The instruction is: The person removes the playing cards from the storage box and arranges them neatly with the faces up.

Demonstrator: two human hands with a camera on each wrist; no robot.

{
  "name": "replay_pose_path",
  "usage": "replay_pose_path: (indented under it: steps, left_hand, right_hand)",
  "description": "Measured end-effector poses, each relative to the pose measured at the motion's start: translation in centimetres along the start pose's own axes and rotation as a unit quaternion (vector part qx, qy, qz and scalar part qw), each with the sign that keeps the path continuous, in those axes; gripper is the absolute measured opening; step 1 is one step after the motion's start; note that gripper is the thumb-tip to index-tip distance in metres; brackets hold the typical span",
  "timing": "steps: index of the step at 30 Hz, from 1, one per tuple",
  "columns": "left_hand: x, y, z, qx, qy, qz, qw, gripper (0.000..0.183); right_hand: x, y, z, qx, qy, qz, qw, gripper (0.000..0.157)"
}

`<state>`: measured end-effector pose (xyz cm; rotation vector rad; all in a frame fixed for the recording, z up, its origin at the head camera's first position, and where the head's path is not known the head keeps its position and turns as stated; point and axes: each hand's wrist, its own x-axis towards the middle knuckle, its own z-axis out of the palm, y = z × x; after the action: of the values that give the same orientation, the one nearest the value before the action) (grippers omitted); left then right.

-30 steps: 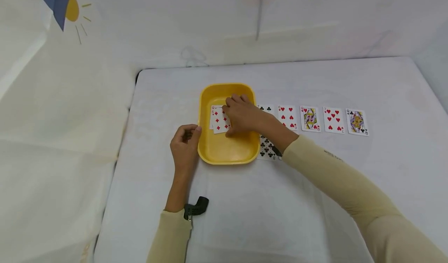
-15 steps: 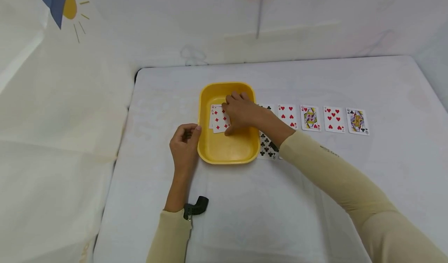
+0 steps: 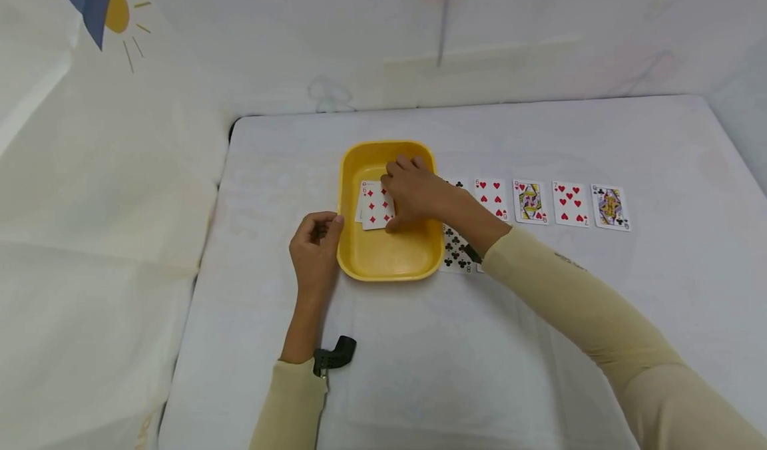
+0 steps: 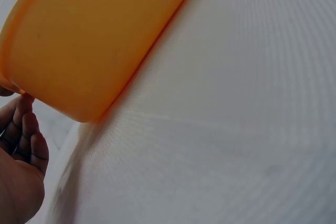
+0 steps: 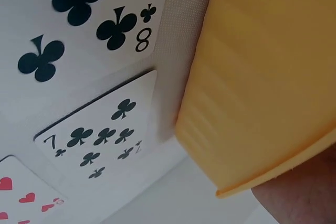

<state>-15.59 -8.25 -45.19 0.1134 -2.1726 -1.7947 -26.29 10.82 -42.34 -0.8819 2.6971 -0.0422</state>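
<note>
A yellow plastic tray [image 3: 389, 263] stands on the white-covered table in the head view. My left hand [image 3: 315, 247] is at its left rim, pinching it between thumb and curled fingers; the left wrist view shows the fingertips [image 4: 25, 100] at the rim. Inside the tray, my right hand [image 3: 413, 194] holds a six of diamonds playing card [image 3: 376, 207] with thumb near its lower edge and a finger at its upper edge. Another card [image 3: 359, 210] shows partly beneath it on the left. The palm hides the card's right part.
Right of the tray lies a face-up row: seven of clubs [image 5: 105, 135], six of hearts [image 3: 493, 199], queen of hearts [image 3: 530, 202], seven of hearts [image 3: 570, 204], queen of clubs [image 3: 611, 207]. Below it, the eight of clubs [image 3: 455, 253] is partly under the right forearm.
The six of diamonds has turned slightly and shifted a little left over the card under it, covering more of its top. Both hands stay almost where they were.
</note>
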Motion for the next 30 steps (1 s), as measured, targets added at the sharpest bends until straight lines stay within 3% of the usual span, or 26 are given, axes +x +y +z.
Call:
replay_pose_path:
  steps: [20, 23, 26, 30]
  left_hand:
    - [0.2, -0.2, -0.4, 0.015, -0.001, -0.005, 0.9999, 0.017]
    - [0.6, -2.0, -0.5, 0.017, 0.000, -0.004, 0.9999, 0.020]
    - [0.8, -2.8, -0.5, 0.021, 0.000, -0.008, 0.9997, 0.020]
    - [0.7, -1.9, -0.4, 0.022, 0.002, -0.012, 0.9997, 0.018]
  right_hand:
    - [-4.1, 0.3, -1.8, -0.006, 0.050, -0.014, 0.999, 0.086]
    - [-4.6, 0.2, -1.9, -0.004, 0.057, -0.017, 0.998, 0.086]
    - [-5.2, 0.3, -2.0, 0.002, 0.062, -0.018, 0.998, 0.086]
    - [-6.2, 0.8, -2.3, 0.011, 0.073, -0.013, 0.997, 0.088]
